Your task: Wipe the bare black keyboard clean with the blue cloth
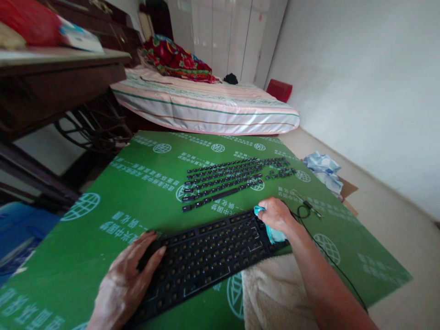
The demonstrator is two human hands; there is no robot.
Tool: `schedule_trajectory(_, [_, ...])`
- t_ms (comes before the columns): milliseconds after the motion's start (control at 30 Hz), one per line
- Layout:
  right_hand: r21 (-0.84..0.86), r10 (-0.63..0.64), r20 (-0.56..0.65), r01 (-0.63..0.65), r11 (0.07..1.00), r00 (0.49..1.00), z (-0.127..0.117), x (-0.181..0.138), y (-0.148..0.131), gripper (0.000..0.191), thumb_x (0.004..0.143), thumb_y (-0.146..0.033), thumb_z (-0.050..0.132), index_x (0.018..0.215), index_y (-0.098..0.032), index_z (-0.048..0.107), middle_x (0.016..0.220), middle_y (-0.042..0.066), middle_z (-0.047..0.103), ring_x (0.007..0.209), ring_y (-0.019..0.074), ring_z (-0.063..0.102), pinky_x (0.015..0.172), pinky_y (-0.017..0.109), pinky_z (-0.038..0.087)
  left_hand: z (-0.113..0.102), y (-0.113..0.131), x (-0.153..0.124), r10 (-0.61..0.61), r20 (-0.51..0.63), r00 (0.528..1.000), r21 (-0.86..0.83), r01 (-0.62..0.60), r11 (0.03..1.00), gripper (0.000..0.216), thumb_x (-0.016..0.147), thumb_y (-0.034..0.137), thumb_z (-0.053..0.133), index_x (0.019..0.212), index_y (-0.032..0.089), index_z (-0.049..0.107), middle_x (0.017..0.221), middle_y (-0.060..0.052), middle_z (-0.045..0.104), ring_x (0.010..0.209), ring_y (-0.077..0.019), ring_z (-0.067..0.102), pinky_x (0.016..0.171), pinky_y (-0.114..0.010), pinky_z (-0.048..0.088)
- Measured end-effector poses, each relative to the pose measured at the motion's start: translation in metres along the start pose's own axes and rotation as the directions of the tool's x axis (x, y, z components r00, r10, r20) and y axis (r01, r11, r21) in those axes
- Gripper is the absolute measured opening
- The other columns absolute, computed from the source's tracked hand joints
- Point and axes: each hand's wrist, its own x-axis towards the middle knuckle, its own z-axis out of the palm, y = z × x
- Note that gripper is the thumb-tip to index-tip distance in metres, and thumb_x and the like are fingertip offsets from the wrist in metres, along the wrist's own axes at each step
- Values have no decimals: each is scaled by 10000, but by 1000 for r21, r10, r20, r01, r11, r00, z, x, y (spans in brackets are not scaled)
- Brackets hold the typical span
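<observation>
A black keyboard point(209, 254) with its keycaps off lies slantwise on the green board point(113, 192), its bare switches showing. My left hand point(129, 275) grips its left end, thumb on top and fingers along the far edge. Bunched in my right hand point(275, 214) is a teal cloth point(274, 234), pressed against the keyboard's right part near the far edge. Loose black keycaps point(223, 179) are laid out in several rows beyond the keyboard. Under the right forearm, a beige fluffy towel point(275, 293) touches the near side of the keyboard.
A black cable point(319, 243) trails over the board's right side, close to a small screwdriver-like tool point(311, 206). Past the board's far edge stands a bed point(206, 107). A sewing-machine table point(62, 87) is at left; crumpled blue-white packaging point(323, 167) lies on the right-hand floor.
</observation>
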Motion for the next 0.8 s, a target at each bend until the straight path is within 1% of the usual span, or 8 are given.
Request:
schedule_trajectory(200, [-26,60,-13,-60,998,998,-2,5,8,201,746,-190,498,743,-198,699,795,76,724,737,174,645,523,237,288,1,-1,-1,4,2,1000,14,-4,1000,594,835,643,386,1129,172,597,1178,-111,655,1117,-244,608,1015,-379,459])
schedule_trajectory(300, [-22,48,-8,-48,999,999,0,7,8,203,744,-194,500,747,-207,703,786,62,724,727,164,642,527,233,299,1,1,-1,14,-9,1000,7,-14,1000,581,834,641,393,1123,180,597,1177,-108,657,1111,-247,611,1005,-383,470])
schedule_trajectory(433, [-23,60,-17,-61,998,998,0,7,9,209,750,-201,499,765,-208,708,806,61,724,744,168,640,525,235,299,0,3,0,-11,-15,1000,-1,11,1000,581,824,647,404,1111,183,605,1173,-104,659,1109,-260,611,1003,-401,474])
schedule_trajectory(533, [-20,79,-17,-79,997,997,-2,6,11,216,756,-205,489,758,-197,704,793,62,721,713,162,633,513,233,296,0,2,-1,-28,3,1000,-14,28,1000,588,816,652,411,1112,184,608,1188,-101,652,1111,-264,609,1004,-404,474])
schedule_trajectory(633, [-6,61,-7,-61,998,998,-2,5,10,226,766,-216,479,763,-206,704,762,39,719,671,140,623,505,222,302,0,1,-1,-33,20,999,-27,34,999,595,810,655,416,1114,181,607,1192,-104,648,1123,-267,601,1018,-408,462])
schedule_trajectory(700, [-7,53,-9,-53,999,999,-2,5,8,226,766,-219,484,774,-212,710,772,38,722,689,143,629,518,221,312,2,0,-1,-49,25,998,-28,50,998,601,809,656,412,1122,180,601,1197,-107,644,1128,-273,596,1031,-424,447])
schedule_trajectory(800, [-30,76,-28,-77,997,997,-2,7,8,227,755,-204,495,789,-205,720,831,69,727,765,174,643,544,234,325,3,-1,-1,-59,34,998,-43,60,997,593,806,654,416,1143,197,583,1218,-96,632,1135,-272,591,1045,-429,433])
